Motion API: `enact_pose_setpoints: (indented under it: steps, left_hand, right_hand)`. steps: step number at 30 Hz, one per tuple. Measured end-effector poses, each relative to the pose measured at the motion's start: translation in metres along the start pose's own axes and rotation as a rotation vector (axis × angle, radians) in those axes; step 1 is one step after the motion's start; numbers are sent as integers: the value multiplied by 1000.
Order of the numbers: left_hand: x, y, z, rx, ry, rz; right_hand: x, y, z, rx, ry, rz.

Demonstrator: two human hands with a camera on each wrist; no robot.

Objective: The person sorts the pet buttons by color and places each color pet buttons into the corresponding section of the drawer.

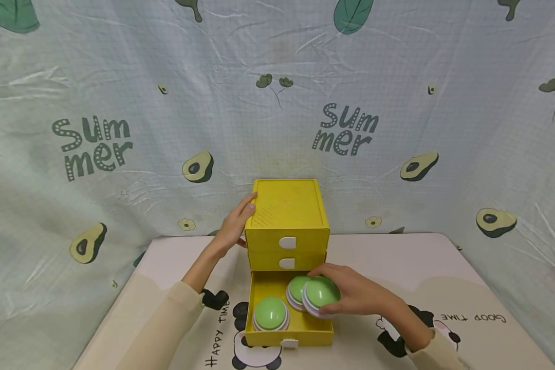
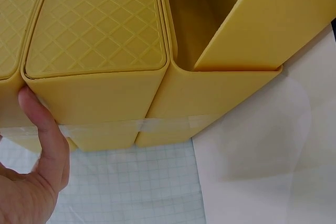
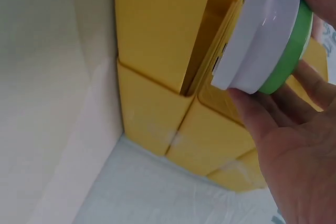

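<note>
A small yellow drawer cabinet [image 1: 287, 203] stands with its bottom drawer [image 1: 310, 337] pulled out. My left hand [image 1: 233, 224] rests along the cabinet's left side, fingers up at the top edge; the left wrist view shows the thumb [image 2: 43, 114] against the yellow wall. Over the drawer's right side, my right hand [image 1: 358, 290] grips a round green-domed push button [image 1: 322, 292] by its white rim. In the right wrist view this button [image 3: 265, 35] is tilted, its flat base facing the cabinet. Two similar buttons sit in the drawer: one front left [image 1: 270, 313], another [image 1: 298, 288] partly hidden behind the held one.
Two upper drawers with white pull tabs [image 1: 287, 242] are closed. The cabinet stands on a pale table mat [image 1: 374, 257] with panda prints, near a hanging curtain [image 1: 240, 128] printed with avocados. Clear tape [image 2: 157, 124] runs across the cabinet's side.
</note>
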State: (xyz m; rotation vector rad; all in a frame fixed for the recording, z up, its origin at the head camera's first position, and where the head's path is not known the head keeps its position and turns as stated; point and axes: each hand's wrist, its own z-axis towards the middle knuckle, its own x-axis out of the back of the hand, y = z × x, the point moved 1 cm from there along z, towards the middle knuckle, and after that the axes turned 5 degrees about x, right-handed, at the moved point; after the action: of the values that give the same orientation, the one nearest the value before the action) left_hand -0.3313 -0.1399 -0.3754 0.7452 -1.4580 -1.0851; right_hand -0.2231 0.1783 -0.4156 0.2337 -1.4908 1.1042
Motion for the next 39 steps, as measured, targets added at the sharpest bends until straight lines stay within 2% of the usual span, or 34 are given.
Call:
enact_pose_setpoints:
  steps: [6,14,23,30,39]
  left_hand:
    - [0,0,0,-1,3,6]
    - [1,1,1,-4,4,-2]
    - [0,1,1,-2,3,-16]
    - [0,0,0,-1,1,-12]
    - [-1,0,0,0,1,-8]
  right_hand:
    - [-11,-1,15,8,-50,44]
    - [-17,0,22,77,-92,5]
    - [-18,-2,28,31,-149,78]
    - [-19,0,29,42,-185,97]
    - [-19,9,30,-3,-190,201]
